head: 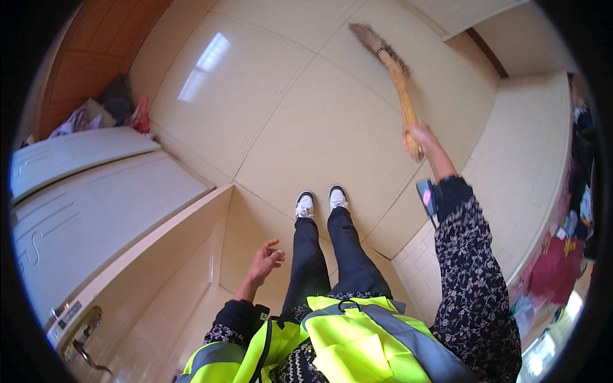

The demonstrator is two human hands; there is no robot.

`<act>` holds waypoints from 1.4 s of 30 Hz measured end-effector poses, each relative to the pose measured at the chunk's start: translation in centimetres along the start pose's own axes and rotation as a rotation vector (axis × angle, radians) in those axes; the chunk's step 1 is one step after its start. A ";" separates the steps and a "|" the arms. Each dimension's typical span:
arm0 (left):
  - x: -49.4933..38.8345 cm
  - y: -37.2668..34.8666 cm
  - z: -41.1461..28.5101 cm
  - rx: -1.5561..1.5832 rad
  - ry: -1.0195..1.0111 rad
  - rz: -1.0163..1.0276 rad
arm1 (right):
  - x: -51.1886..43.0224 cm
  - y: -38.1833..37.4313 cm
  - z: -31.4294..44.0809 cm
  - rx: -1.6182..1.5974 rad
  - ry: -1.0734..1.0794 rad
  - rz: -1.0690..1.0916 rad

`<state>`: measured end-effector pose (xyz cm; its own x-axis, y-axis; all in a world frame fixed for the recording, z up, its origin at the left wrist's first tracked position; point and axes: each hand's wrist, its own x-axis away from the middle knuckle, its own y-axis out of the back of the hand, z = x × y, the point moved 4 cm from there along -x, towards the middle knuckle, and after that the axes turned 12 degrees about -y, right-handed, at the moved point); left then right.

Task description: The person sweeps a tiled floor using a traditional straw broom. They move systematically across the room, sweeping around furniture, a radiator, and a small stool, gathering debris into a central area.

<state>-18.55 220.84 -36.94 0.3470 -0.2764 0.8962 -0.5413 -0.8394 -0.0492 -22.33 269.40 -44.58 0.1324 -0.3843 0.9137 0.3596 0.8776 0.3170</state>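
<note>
A short straw hand broom (401, 88) is gripped near the end of its yellowish handle by my right hand (419, 136). Its brown, worn bristle head reaches forward over the beige tiled floor (287, 124); whether it touches the tiles I cannot tell. A dark device (426, 197) with a pink patch sits at my right wrist. Low on the left, my left hand (267, 262) hangs beside my leg with fingers loosely apart and nothing in them. The edge of an open door (163, 234) is the nearest thing to it.
Pale grey panels (96, 191) stand at the left, with bags and cloth (86, 117) behind them by a brown wooden door (100, 48). A metal door handle (86, 349) juts out lower left. Along the right runs a light wall (522, 158), with piled clothes (560, 273) beyond.
</note>
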 end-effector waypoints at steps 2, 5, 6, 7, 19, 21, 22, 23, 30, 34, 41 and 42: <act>1.1 -0.3 1.3 0.030 0.015 -0.052 | -2.5 -2.5 4.2 -0.023 0.082 -0.029; 1.8 -0.6 2.9 0.065 0.052 -0.098 | -5.2 -7.0 7.3 0.091 0.007 0.005; 1.9 -0.7 3.3 0.069 0.061 -0.103 | -5.4 -8.4 7.2 0.161 0.061 -0.060; 1.9 -0.9 3.7 0.058 0.098 -0.115 | -5.3 -9.9 6.9 0.232 0.113 -0.129; -1.0 0.2 4.1 0.112 -0.038 0.000 | 4.5 -13.5 -12.1 0.930 0.231 -0.164; -0.8 1.0 4.3 0.120 -0.080 0.049 | 8.1 -13.9 -15.8 0.959 0.204 -0.117; -0.5 1.5 4.7 0.103 -0.074 0.056 | 10.1 -14.0 -17.3 0.959 0.216 -0.089; -0.6 1.6 4.6 0.118 -0.105 0.069 | 11.5 -13.7 -18.0 0.993 0.196 -0.079; 1.2 3.9 4.8 0.087 -0.176 0.118 | 21.1 -13.2 -21.7 0.173 -0.250 0.504; 2.2 5.8 4.2 0.070 -0.252 0.132 | 24.3 -10.8 -21.6 -0.024 -0.305 0.479; 3.4 8.3 5.3 0.018 -0.268 0.146 | 19.3 -12.1 -18.3 0.031 -0.018 0.145; 3.6 8.4 5.6 0.016 -0.257 0.153 | 17.7 -12.9 -17.5 0.033 0.012 0.117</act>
<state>-17.52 210.20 -36.65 0.4460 -0.5080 0.7369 -0.5911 -0.7854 -0.1836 -8.45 246.26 -36.98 0.1829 -0.2818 0.9419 0.3104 0.9256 0.2166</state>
